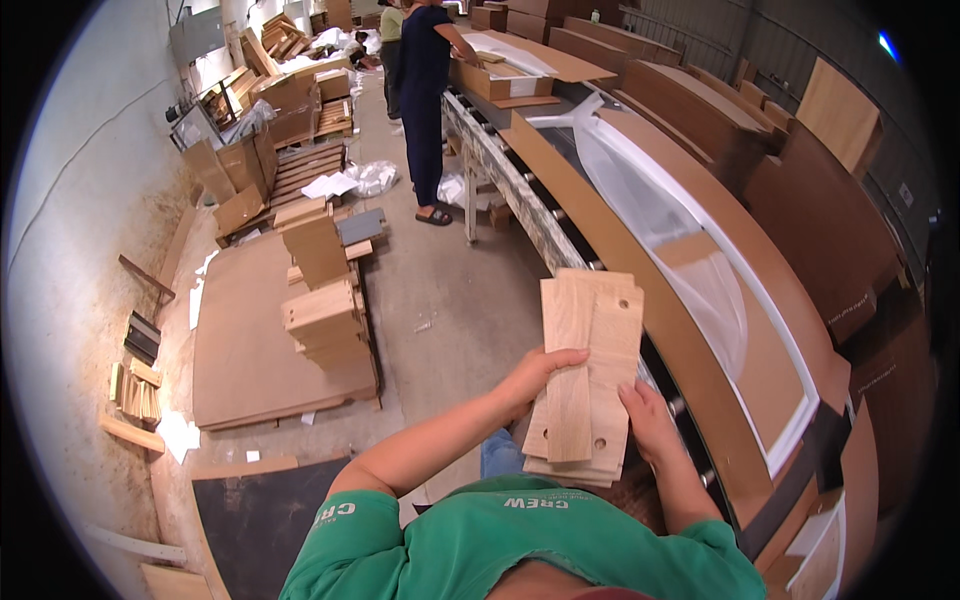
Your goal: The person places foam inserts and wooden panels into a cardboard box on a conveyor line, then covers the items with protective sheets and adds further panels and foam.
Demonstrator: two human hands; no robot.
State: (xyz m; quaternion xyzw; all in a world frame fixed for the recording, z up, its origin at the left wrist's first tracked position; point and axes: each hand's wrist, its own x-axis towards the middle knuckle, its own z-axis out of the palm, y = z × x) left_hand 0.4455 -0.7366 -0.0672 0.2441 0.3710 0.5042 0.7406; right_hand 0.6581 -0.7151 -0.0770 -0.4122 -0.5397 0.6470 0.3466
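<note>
You hold the stack of pale wooden slats with drilled holes (585,375) upright before your chest, long axis running near to far, left hand (535,378) fingers clasped over its left edge, right hand (645,420) gripping its lower right.
</note>
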